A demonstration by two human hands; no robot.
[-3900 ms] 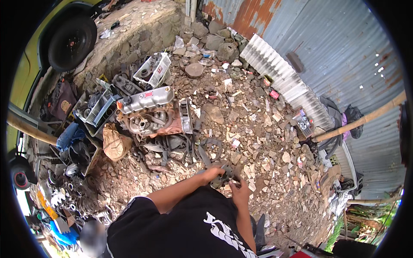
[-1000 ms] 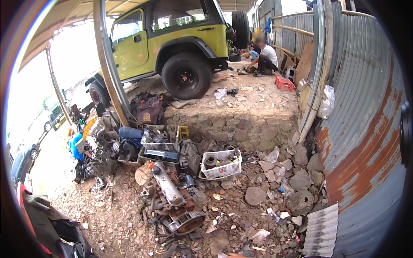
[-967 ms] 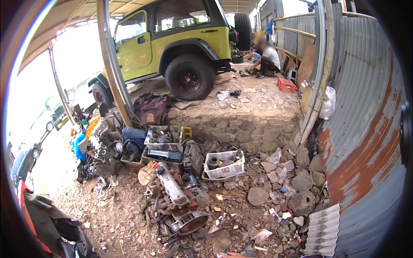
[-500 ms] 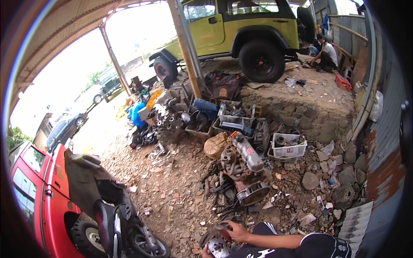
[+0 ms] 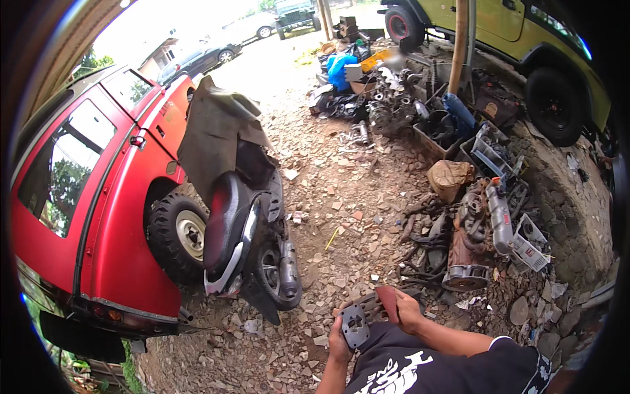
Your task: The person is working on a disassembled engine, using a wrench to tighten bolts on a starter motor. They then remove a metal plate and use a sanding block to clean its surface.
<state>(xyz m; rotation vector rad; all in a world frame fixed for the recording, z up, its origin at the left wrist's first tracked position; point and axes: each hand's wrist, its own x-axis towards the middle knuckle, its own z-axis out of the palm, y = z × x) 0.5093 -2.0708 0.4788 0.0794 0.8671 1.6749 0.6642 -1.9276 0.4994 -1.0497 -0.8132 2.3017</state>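
My left hand (image 5: 338, 341) grips the edge of a flat grey metal plate (image 5: 356, 333) with cut-outs in its middle and small holes near its rim. A reddish-brown sheet (image 5: 388, 301), which looks like sandpaper, is pinched in my right hand (image 5: 410, 314). The sheet is held up beside the plate, apart from it. Both hands are in front of my dark shirt, above the stony ground. Beyond my right hand stands a rusty engine (image 5: 464, 240) with a silver cover (image 5: 499, 220).
A motorbike (image 5: 252, 230) is parked beside a red car (image 5: 131, 217) on the left. Crates (image 5: 530, 244), a brown sack (image 5: 450, 179) and piled metal parts (image 5: 394, 108) line the right side. A post (image 5: 459, 46) rises before a yellow-green off-road vehicle (image 5: 558, 46).
My view has swung left, so the red car and motorbike show more fully. The plate is now plainly visible in my left hand, and the sheet has come away from over it.
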